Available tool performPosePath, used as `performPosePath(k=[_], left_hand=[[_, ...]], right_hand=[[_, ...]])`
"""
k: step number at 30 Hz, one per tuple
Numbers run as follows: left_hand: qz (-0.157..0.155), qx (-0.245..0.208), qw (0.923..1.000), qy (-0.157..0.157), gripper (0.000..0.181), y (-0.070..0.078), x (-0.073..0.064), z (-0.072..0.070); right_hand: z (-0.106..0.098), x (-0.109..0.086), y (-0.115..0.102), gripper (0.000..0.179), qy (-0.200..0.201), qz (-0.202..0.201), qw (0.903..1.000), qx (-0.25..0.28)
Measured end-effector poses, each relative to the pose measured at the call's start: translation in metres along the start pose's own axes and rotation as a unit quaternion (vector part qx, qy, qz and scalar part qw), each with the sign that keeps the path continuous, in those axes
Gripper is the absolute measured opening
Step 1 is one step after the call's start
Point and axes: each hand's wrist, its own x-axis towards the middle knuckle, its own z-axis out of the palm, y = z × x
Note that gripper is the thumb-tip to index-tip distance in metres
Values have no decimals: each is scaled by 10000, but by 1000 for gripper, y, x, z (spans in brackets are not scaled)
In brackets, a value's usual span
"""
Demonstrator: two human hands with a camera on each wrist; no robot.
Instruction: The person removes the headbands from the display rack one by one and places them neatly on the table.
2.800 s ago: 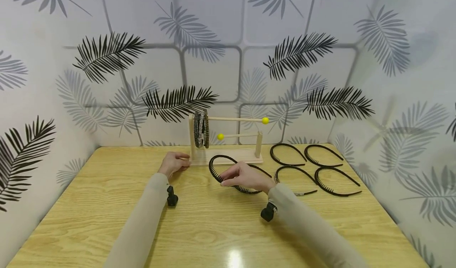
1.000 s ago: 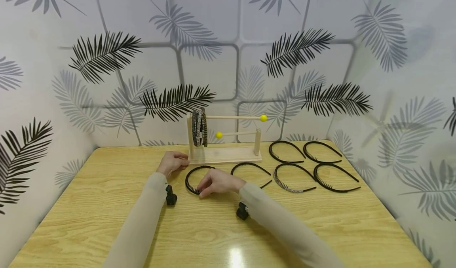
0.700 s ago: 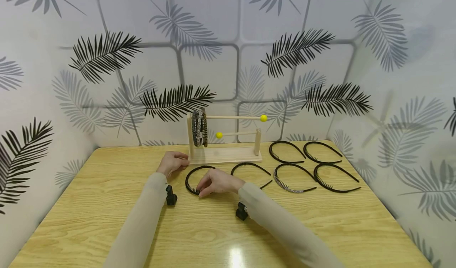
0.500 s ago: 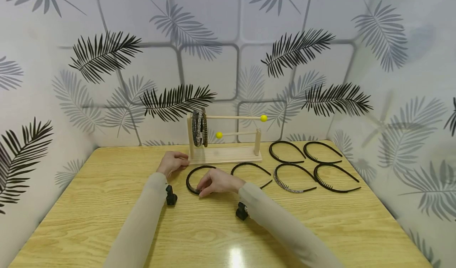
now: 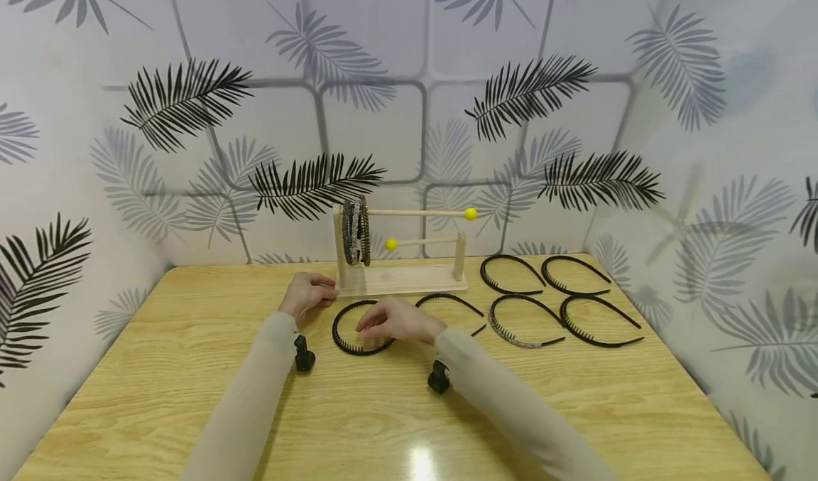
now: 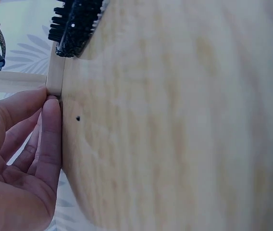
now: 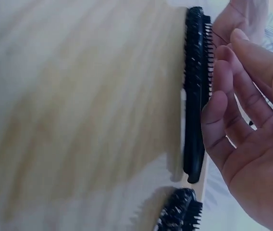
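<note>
A wooden stand (image 5: 415,279) with two horizontal rods stands at the back of the table. At the base's left front corner, my left hand (image 5: 307,294) holds it between thumb and forefinger; the left wrist view shows the fingertips on that corner (image 6: 54,84). A black toothed headband (image 5: 335,332) lies in front of the stand. My right hand (image 5: 401,320) is over its right part, hiding some of it, with loosely bent fingers and nothing in them. In the right wrist view those fingers (image 7: 216,108) are right beside the headband (image 7: 194,96).
Several decorated headbands (image 5: 356,232) hang at the left end of the upper rod, which ends in a yellow ball (image 5: 470,214). Another yellow ball (image 5: 391,244) tips the lower rod. Further black headbands (image 5: 513,256) lie in rows to the right, one (image 5: 511,337) with silver glitter.
My right hand brought the headband leftward and down onto the table in front of the stand. It has now let go and lifted slightly. My left hand has stayed at the base.
</note>
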Motion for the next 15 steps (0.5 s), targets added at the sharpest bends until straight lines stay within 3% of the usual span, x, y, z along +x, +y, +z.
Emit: performPosePath(k=[9, 15], left_hand=[[82, 255, 9996, 78, 36, 3, 3, 1], [136, 369, 9991, 166, 37, 7, 3, 4]], right_hand=[[-14, -2, 0, 28, 748, 154, 9962, 422], [-18, -2, -3, 25, 1207, -69, 9894, 799]])
